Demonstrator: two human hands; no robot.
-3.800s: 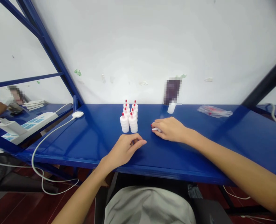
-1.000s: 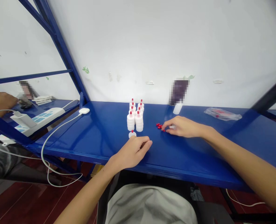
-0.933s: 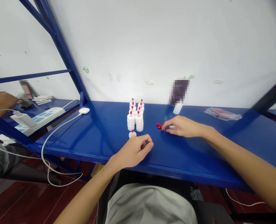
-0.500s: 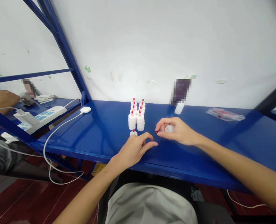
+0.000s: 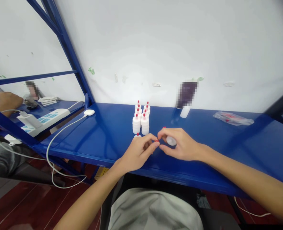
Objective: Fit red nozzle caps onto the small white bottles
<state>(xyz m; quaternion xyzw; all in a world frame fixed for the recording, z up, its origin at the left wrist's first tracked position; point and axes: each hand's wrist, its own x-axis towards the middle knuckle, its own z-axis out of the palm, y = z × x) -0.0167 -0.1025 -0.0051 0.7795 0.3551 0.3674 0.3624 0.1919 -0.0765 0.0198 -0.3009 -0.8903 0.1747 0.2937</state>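
Observation:
The fingertips and thumb of my left hand (image 5: pixel 138 151) pinch a small red cap (image 5: pixel 157 141). My right hand (image 5: pixel 183 143) is curled round a white, translucent bottle (image 5: pixel 171 141) whose rounded end faces me. Another red tip (image 5: pixel 164 127) shows just beyond the right index finger; whether it belongs to that bottle I cannot tell. My two hands meet or nearly meet at the fingertips. Behind my left hand stands a red-tipped bottle (image 5: pixel 137 135), mostly hidden. Several white bottles with red tips (image 5: pixel 145 124) stand upright in two rows beyond it.
A white bottle (image 5: pixel 184 111) without a visible red tip stands near the wall. To the right lies a clear plastic bag (image 5: pixel 233 118) with red pieces. A white cable plug (image 5: pixel 89 112) rests on the blue table (image 5: pixel 103 134). At left are a power strip (image 5: pixel 45 119) and another person's hand (image 5: pixel 8 101).
The red cap has passed from my right fingertips to my left ones. My right hand has come nearer and turned, and the bottle in it has shifted with it.

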